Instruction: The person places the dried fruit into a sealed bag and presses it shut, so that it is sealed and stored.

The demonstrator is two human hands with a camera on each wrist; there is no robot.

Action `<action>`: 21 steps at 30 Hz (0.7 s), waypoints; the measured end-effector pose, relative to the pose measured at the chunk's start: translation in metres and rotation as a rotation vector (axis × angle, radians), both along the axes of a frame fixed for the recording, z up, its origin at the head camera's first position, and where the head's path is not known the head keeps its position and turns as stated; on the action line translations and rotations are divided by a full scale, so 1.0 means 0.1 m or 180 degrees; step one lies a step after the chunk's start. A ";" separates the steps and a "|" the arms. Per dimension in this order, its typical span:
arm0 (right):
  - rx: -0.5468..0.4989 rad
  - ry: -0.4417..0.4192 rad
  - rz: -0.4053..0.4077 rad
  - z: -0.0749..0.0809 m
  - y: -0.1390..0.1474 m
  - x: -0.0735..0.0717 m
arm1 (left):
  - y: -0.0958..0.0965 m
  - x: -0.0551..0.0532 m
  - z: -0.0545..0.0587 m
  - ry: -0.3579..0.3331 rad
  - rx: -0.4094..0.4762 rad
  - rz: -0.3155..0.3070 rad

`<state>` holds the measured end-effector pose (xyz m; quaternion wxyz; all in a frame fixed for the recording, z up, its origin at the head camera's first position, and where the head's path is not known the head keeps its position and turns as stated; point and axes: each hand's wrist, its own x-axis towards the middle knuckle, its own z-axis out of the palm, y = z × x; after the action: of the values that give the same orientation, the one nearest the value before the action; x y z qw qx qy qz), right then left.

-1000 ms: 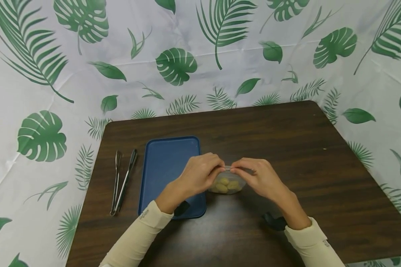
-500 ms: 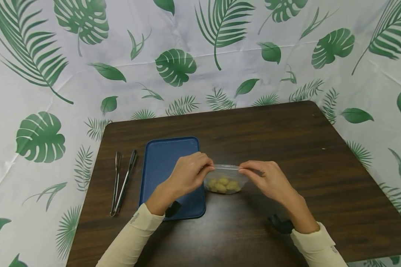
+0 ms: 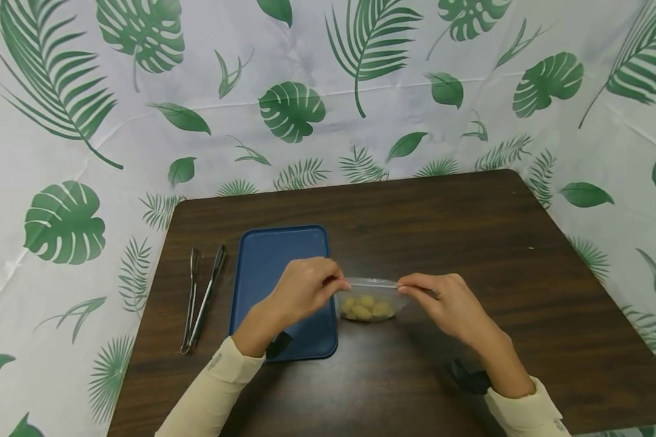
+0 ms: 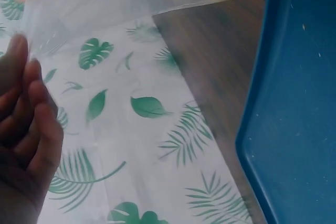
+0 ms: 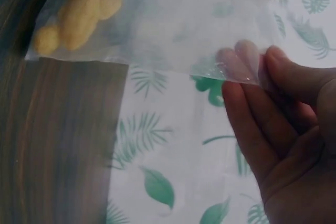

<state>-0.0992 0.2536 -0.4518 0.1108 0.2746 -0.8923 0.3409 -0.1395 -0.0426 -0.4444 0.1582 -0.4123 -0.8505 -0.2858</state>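
A clear zip bag (image 3: 373, 290) hangs between the two hands, its top edge stretched straight. Several lumpy yellow-brown pieces (image 5: 81, 17), whose kind I cannot tell, lie in its bottom. My left hand (image 3: 305, 290) pinches the bag's top left corner between thumb and fingers, above the tray's right side. At the top right corner, my right hand (image 3: 452, 306) pinches the bag the same way. The right wrist view shows the right thumb (image 5: 286, 66) on one face of the film and fingertips seen through it. In the left wrist view, the left hand (image 4: 29, 135) is at the bag's edge.
A blue tray (image 3: 270, 255) lies on the dark wooden table (image 3: 443, 224), partly under the left forearm. Metal tongs (image 3: 199, 309) rest left of the tray. A leaf-patterned cloth (image 3: 224, 133) hangs behind the table.
Both hands have slid apart along the bag's top edge, from near its middle out to the corners. The bag's top is now spread wide between them. Tray and tongs have stayed put.
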 end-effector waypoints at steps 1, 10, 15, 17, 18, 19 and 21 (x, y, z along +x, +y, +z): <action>-0.0024 -0.0100 0.0062 0.02 0.01 0.04 | -0.02 0.03 0.02 -0.0178 -0.0006 -0.0066; 0.0033 -0.0803 0.0252 0.03 0.07 -0.23 | -0.01 -0.17 -0.05 -0.1418 -0.0211 -0.0185; 0.0414 -0.1058 -0.0109 -0.26 -0.01 -0.79 | 0.18 -0.67 -0.33 -0.1353 -0.0718 0.0398; 0.0561 -0.1062 -0.0242 -0.36 -0.06 -0.98 | 0.25 -0.85 -0.41 -0.1285 -0.0950 0.0595; 0.0650 -0.1038 -0.0295 -0.41 -0.08 -1.06 | 0.28 -0.93 -0.45 -0.1250 -0.1066 0.0672; 0.0754 -0.1003 -0.0344 -0.46 -0.10 -1.13 | 0.31 -1.00 -0.49 -0.1222 -0.1172 0.0736; 0.0974 -0.0953 -0.0455 -0.56 -0.15 -1.26 | 0.37 -1.11 -0.56 -0.1169 -0.1354 0.0845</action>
<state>-0.2247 0.2388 -0.5076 -0.0420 0.1706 -0.9572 0.2298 -0.2505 -0.0056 -0.5000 -0.0520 -0.2630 -0.9519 -0.1480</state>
